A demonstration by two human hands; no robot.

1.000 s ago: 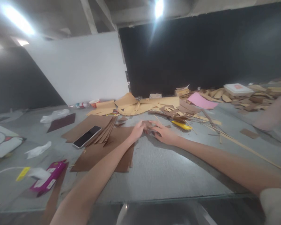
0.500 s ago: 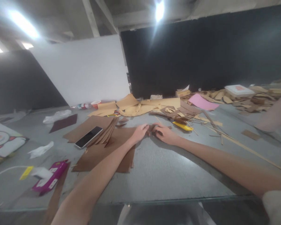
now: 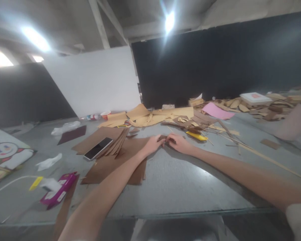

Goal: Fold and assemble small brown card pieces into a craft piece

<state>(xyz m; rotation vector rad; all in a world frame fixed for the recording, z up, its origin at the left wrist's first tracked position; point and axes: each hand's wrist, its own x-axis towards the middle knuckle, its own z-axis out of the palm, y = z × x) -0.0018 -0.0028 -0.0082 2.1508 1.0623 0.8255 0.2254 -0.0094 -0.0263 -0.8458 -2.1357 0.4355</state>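
Gripped narrowly in the fingertips of left hand (image 3: pixel 152 144) and right hand (image 3: pixel 179 144): small brown piece (image 3: pixel 162 137), exact contact too blurred to confirm. Held low over table (image 3: pixel 170 187), right of brown sheets (image 3: pixel 102 168), presumably for steadiness. Placed just far-right, likely for reach: yellow tool (image 3: pixel 197 136).

From my end I can read no word, brand or number. A snowman picture (image 3: pixel 7 150) shows at the left of the surface (image 3: pixel 180 190), any lettering lost in blur. Toward the near edge, a purple pack (image 3: pixel 69 182) carries white labels (image 3: pixel 61 196) I can't make out; just beside it, a yellow tag (image 3: pixel 36 183) is too blurred to read. Near the far edge, right side, a white box (image 3: pixel 259 100) has an illegible reddish print (image 3: pixel 256 95) on its lid.
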